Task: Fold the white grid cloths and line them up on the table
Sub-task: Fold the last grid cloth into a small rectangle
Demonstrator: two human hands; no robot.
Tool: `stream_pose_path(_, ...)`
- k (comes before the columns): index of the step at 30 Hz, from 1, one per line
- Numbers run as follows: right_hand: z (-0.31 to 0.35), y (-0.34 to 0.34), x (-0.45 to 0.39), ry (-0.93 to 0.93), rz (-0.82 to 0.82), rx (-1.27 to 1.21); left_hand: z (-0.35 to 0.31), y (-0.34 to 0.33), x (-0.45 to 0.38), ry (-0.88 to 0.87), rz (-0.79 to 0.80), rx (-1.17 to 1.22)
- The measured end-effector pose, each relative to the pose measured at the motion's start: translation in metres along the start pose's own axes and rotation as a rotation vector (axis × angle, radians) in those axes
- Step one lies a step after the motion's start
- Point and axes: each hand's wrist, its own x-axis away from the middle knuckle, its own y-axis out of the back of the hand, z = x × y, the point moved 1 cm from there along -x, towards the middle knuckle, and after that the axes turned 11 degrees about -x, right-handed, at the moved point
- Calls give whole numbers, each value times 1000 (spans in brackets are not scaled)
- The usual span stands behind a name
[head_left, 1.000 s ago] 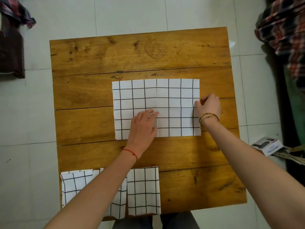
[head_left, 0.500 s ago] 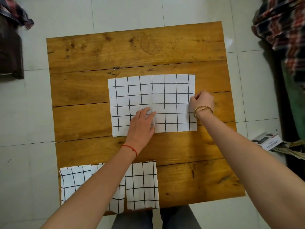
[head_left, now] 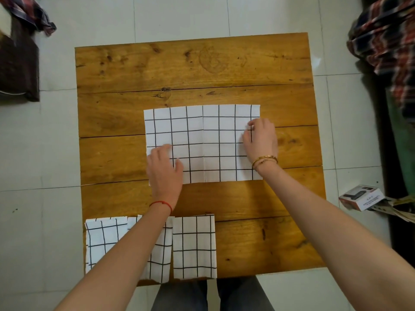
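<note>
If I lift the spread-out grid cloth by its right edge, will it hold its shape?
Probably not. The spread cloth lies thin and flat on the table, so it likely droops. Its centre crease suggests it will bend there. The right hand pinches its edge easily, so it seems light.

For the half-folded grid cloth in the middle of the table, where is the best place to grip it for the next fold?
Probably the short right edge of the half-folded cloth, from the right, where the right hand already rests. The cloth lies flat with a vertical centre crease, so that edge can swing over to the left edge near the left hand.
</note>
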Motion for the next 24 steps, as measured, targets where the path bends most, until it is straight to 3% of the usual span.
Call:
stream_pose_path(3,21,-16,11,241,130,54,21,5,-3,289,-15,-20)
stream_pose_path(7,36,-41,29,362,324,139,43,5,-6,457,53,-2)
stream_pose_path(12,41,-57,41,353,454,194,48,4,-10,513,81,60)
stream_pose_path(19,38,-58,42,358,479,228,44,1,-17,570,163,116)
stream_pose_path(24,40,-57,43,351,471,216,42,8,-18,537,120,368)
